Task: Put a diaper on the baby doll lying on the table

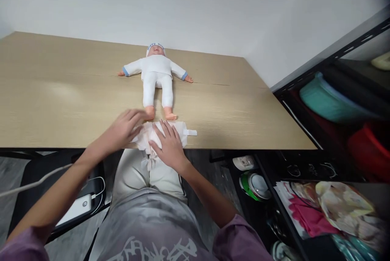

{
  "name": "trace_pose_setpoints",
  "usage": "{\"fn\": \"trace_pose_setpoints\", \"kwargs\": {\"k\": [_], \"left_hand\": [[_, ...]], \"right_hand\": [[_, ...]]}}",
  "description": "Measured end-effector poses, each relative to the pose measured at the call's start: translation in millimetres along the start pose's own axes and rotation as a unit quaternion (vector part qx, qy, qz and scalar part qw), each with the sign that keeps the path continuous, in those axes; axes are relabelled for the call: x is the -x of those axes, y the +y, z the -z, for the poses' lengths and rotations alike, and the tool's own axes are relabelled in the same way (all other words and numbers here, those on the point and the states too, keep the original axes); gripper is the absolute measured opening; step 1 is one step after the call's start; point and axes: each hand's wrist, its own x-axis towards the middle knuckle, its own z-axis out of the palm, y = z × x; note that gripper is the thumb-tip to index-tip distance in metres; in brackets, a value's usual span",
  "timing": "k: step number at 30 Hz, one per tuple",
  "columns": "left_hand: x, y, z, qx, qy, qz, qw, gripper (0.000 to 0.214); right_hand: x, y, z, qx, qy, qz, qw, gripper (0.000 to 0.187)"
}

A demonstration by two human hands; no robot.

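A white diaper [146, 134] lies at the table's front edge, its lower end hanging over the edge. A fastening tab sticks out from its right side. My right hand [168, 145] rests flat on the diaper, fingers spread. At the diaper's left side is my left hand [126, 127], fingers stretched out and slightly apart, with the fingertips close to the doll's foot; whether they touch it I cannot tell. Just beyond the diaper a baby doll [157, 66] lies on its back in a white suit and printed cap, arms out, bare feet toward me.
The wooden table [231, 110] meets a white wall at the back. To the right, a black shelf holds a teal basin [332, 98], a red basin [370, 151] and folded cloths [341, 208]. A white power bank [76, 208] with a cable lies on a black seat at lower left.
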Motion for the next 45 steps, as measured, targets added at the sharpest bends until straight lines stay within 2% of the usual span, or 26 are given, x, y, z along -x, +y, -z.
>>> {"fn": "trace_pose_setpoints", "kwargs": {"k": [1, 2, 5, 7, 9, 12, 14, 17, 21, 25, 30, 33, 37, 42, 45], "left_hand": [[-21.3, -15.5, -4.5, -0.057, 0.028, -0.017, 0.998, 0.044], [-41.3, -30.6, -9.7, -0.101, 0.029, -0.029, 0.994, 0.053], [-89.1, -63.6, -23.6, -0.186, -0.052, -0.113, 0.975, 0.089], [-110.1, -72.3, -30.4, -0.21, -0.116, -0.172, 0.955, 0.109], [-124.6, -73.3, -36.9, -0.211, -0.15, -0.201, 0.945, 0.116], [-140.4, -70.5, -47.0, -0.17, -0.134, -0.214, 0.953, 0.095], [-149.3, -68.6, -53.4, -0.138, -0.11, -0.233, 0.956, 0.07], [-160.9, -66.2, -60.9, -0.142, -0.104, -0.273, 0.946, 0.034], [-174.5, -63.1, -58.7, -0.12, -0.093, -0.294, 0.944, 0.028], [-190.9, -56.6, -30.5, 0.034, -0.039, -0.273, 0.96, 0.03], [-212.1, -45.0, 22.6, 0.109, 0.018, -0.204, 0.973, 0.045], [-220.6, -43.5, 43.2, 0.144, 0.037, -0.184, 0.972, 0.05], [-225.7, -47.6, 56.2, 0.16, 0.066, -0.164, 0.971, 0.055], [-224.8, -48.1, 66.0, 0.149, 0.065, -0.139, 0.977, 0.056], [-223.8, -46.1, 68.8, 0.149, 0.064, -0.119, 0.979, 0.057]], "right_hand": [[-0.1, 0.3, -0.2, 0.0, 0.0, 0.001, 1.0, 0.071], [0.0, 0.5, -0.3, -0.001, 0.0, 0.002, 1.0, 0.071], [0.8, 0.5, -0.6, -0.007, 0.002, 0.003, 1.0, 0.07], [1.6, 0.2, -0.9, -0.013, 0.005, 0.002, 1.0, 0.069], [2.1, 0.1, -1.0, -0.018, 0.005, 0.001, 1.0, 0.069], [2.3, 0.1, -0.3, -0.025, 0.0, -0.001, 1.0, 0.069], [2.0, 0.2, 0.8, -0.03, -0.005, -0.003, 1.0, 0.069], [0.6, 1.2, 2.3, -0.034, -0.011, -0.004, 0.999, 0.07], [-7.0, 6.1, 2.5, -0.036, -0.014, -0.001, 0.999, 0.07], [-26.3, 17.4, -0.2, -0.042, -0.035, 0.007, 0.998, 0.073], [-69.2, 35.9, -10.0, -0.035, -0.058, 0.035, 0.997, 0.076], [-108.1, 47.6, -18.6, -0.024, -0.056, 0.04, 0.997, 0.077], [-176.8, 65.5, -30.9, -0.012, -0.064, 0.032, 0.997, 0.077], [-266.8, 91.4, -42.4, -0.009, -0.052, 0.001, 0.999, 0.087], [-306.3, 105.9, -44.6, -0.037, -0.005, 0.028, 0.999, 0.076]]}}
